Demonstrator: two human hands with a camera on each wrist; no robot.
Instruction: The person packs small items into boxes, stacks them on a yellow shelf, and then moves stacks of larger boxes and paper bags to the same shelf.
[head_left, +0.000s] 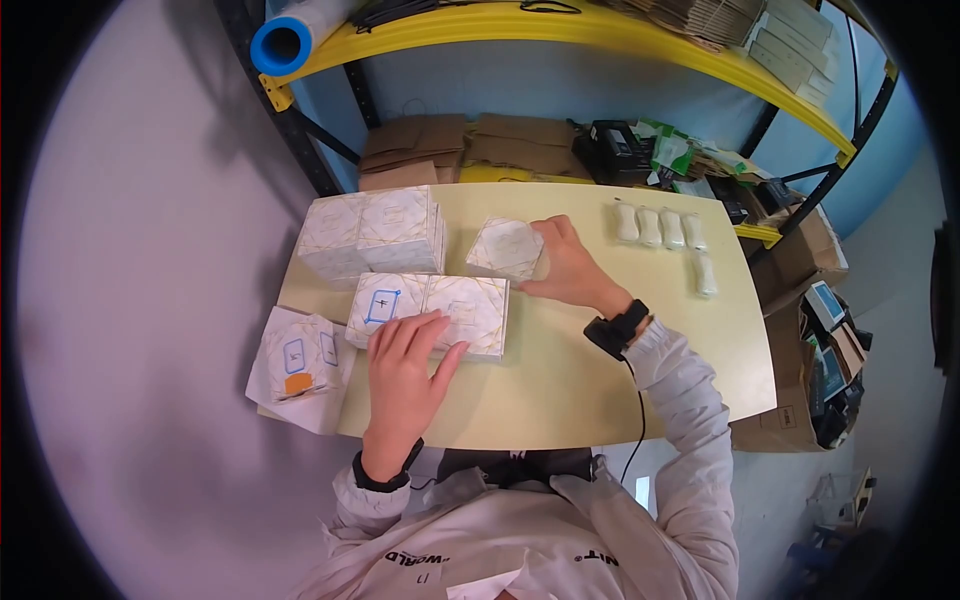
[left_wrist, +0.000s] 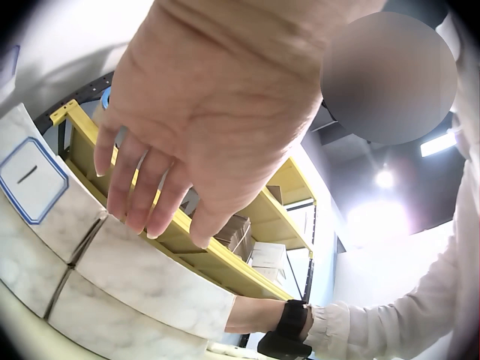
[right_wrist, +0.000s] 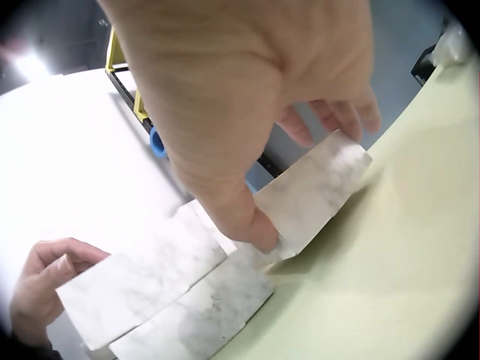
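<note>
My right hand (head_left: 575,268) grips a white marbled box (head_left: 503,246) with gold lines by its right side, thumb at the near end and fingers at the far end. In the right wrist view this box (right_wrist: 315,191) is close over the table. Straight fingers of my left hand (head_left: 400,378) rest on the front pair of box stacks. One top there, a box (head_left: 382,299), bears a blue-framed label with a handwritten mark; the other is a gold-lined box (head_left: 470,305). The left wrist view shows marbled boxes (left_wrist: 135,262) two high beneath the fingers.
More marbled boxes (head_left: 400,215) stand stacked at the back left. At the left edge, labelled boxes with an orange patch (head_left: 298,383) sit on a white piece. Several white wrapped bundles (head_left: 650,227) lie back right. A yellow shelf (head_left: 440,25) spans behind the table (head_left: 580,390).
</note>
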